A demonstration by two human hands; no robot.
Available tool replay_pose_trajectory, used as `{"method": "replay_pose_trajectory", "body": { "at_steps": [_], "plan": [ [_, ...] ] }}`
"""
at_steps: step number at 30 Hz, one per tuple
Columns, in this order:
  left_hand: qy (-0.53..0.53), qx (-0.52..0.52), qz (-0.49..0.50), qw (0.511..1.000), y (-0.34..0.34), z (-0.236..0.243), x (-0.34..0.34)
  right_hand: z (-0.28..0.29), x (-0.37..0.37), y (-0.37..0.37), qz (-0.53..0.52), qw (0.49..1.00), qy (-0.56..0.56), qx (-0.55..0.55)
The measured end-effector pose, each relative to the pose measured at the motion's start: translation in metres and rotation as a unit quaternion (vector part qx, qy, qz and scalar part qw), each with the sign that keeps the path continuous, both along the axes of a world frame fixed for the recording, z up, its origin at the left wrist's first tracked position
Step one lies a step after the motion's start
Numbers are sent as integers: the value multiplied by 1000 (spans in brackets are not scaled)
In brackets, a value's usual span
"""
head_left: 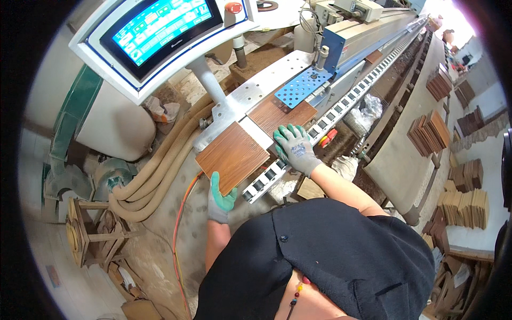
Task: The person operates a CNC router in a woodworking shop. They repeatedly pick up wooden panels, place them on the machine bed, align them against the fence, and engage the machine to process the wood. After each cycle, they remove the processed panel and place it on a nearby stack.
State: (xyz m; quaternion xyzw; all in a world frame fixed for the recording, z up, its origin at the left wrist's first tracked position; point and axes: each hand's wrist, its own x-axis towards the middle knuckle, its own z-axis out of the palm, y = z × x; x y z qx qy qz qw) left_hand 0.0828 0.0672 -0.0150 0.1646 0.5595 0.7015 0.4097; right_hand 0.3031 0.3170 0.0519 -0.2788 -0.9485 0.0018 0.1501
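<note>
My left hand, in a grey and green work glove, grips the near edge of a brown wood-grain board, thumb on the edge and some fingers hidden. This board lies at the near end of a long machine's metal bed. A second brown board rests just beyond it, partly beneath a blue perforated plate. On that second board's near right edge lies my right hand, gloved alike, its fingers spread and holding nothing. A roller chain strip runs along the machine, close to my right hand.
A lit control screen with a red knob stands at upper left. Beige hoses curve down beside a wooden stool. On the right, a long conveyor belt carries stacked boards; more stacks stand beyond.
</note>
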Motion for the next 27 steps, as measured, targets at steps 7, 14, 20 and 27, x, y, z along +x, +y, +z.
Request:
{"method": "replay_pose_trajectory", "body": {
  "at_steps": [7, 14, 20, 27],
  "plan": [
    [111, 9, -33, 993, -16, -49, -25, -6, 0, 1, -7, 999, 20, 31],
    [-3, 63, -64, 996, -11, -39, -19, -4, 1, 2, 4, 999, 48, -2],
    [-88, 62, -20, 994, -7, 0, 1, 2, 3, 0, 1, 999, 49, 12],
    [451, 41, -65, 889, -11, -15, -9, 3, 2, 1, 2, 999, 50, 16]
  ]
}}
